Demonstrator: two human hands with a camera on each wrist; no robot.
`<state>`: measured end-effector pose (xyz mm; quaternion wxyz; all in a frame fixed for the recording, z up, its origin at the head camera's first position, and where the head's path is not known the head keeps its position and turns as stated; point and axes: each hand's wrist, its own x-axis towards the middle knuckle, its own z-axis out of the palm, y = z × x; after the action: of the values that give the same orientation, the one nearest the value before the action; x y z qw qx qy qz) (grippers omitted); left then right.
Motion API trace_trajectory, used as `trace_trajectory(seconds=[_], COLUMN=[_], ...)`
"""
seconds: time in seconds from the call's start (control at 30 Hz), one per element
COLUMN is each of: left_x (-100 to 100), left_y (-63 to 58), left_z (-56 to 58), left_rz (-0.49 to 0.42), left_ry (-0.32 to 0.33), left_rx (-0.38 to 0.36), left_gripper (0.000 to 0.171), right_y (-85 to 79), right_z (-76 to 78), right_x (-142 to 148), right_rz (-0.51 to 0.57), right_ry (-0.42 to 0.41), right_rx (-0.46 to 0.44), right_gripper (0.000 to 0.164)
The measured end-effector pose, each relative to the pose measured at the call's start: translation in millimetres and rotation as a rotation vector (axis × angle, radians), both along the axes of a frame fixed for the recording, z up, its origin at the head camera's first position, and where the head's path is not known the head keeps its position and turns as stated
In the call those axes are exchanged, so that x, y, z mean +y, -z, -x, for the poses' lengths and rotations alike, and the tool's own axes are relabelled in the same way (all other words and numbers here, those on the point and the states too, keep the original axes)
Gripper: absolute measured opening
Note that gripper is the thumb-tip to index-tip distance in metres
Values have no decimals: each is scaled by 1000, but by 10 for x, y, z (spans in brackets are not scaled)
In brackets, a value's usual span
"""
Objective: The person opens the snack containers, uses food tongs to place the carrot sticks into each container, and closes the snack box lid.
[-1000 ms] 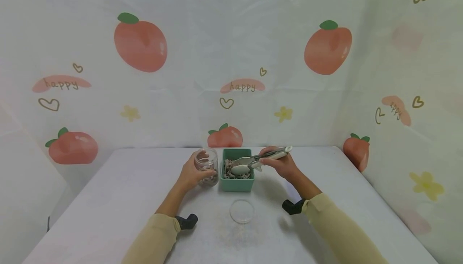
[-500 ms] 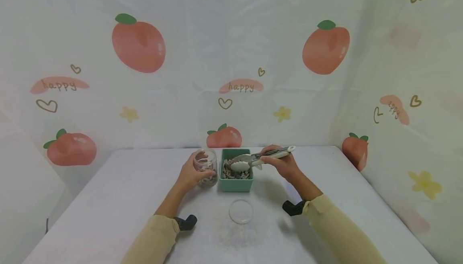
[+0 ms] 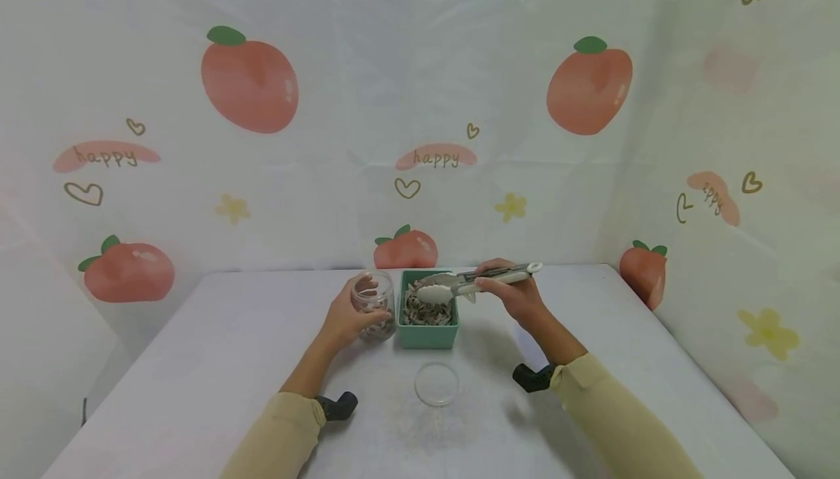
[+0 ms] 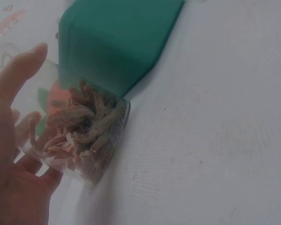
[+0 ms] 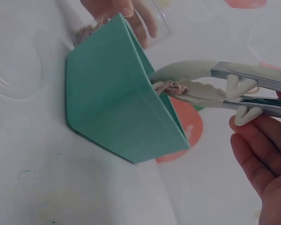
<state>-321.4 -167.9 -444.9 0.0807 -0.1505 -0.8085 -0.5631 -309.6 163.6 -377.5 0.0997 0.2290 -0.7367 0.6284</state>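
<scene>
With your left hand (image 3: 343, 314) round the jar (image 3: 384, 298) and right hand (image 3: 518, 298) gripping the tongs (image 3: 467, 288), squeeze evenly on the strips (image 5: 171, 87) above the box (image 3: 426, 337) between them.

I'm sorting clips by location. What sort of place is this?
Likely an indoor recording booth: a white table backed by fruit-printed sheeting, and dark devices worn at both wrists.

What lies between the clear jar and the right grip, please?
In the head view, the green box and the tongs' white heads lie there.
</scene>
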Motion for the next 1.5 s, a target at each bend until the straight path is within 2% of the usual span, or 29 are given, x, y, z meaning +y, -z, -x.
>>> trace_trajectory(seconds=[0.17,0.2,0.23,0.4,0.47,0.73,0.87,1.13,1.37,1.5], left_x=[4,16,19,21,8,-1,-5,-6,-1,6], left_y=[-10,-60,-62,-72,-29,-19,-15,-9,-17,-26], left_z=[-3,-42,-40,-45,-12,-6,-6,-5,-14,-16], left_rz=[4,7,6,17,18,21,39,31,18,23], left_ry=[-6,-2,-1,-2,-6,-11,-18,-13,-10,-14], left_rx=[4,1,-1,-9,-2,-6,0,-6,-11,-22], left_gripper=[86,86,85,85,86,84,86,87,86,86], right_y=[4,0,-10,-195,-274,-382,-420,-384,-445,-454], right_z=[15,14,7,-138,-198,-227,-218,-12,22,26], right_x=[5,3,-3,-75,-105,-176,-222,-324,-511,-623], right_rz=[-11,-14,-16,-25,-23,7,12,75,156,184], right_ry=[41,51,60,85,86,80,68,28,-56,-87], right_rx=[30,35,38,11,7,39,59,93,166,177], right_gripper=[17,17,17,18,20,19,20,19,20,20])
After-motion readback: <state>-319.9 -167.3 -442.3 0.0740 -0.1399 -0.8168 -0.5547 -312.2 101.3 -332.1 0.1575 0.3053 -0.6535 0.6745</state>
